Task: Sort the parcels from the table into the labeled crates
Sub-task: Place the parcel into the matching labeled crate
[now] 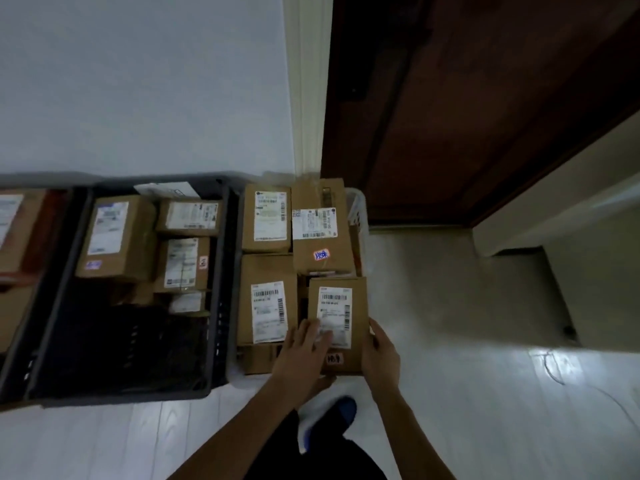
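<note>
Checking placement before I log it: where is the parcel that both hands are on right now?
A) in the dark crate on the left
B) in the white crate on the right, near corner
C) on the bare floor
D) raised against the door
B: the parcel, with the left hand and right hand on it, sits among the boxes in the white crate.

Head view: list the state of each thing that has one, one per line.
Held parcel: label up, lying on the stack in the white crate, gripped at its near end.
Left hand: fingers flat on the held parcel's label.
Right hand: curled round the parcel's right edge.
White crate: packed full with parcels.
Black crate: far half filled, near half bare.
</note>
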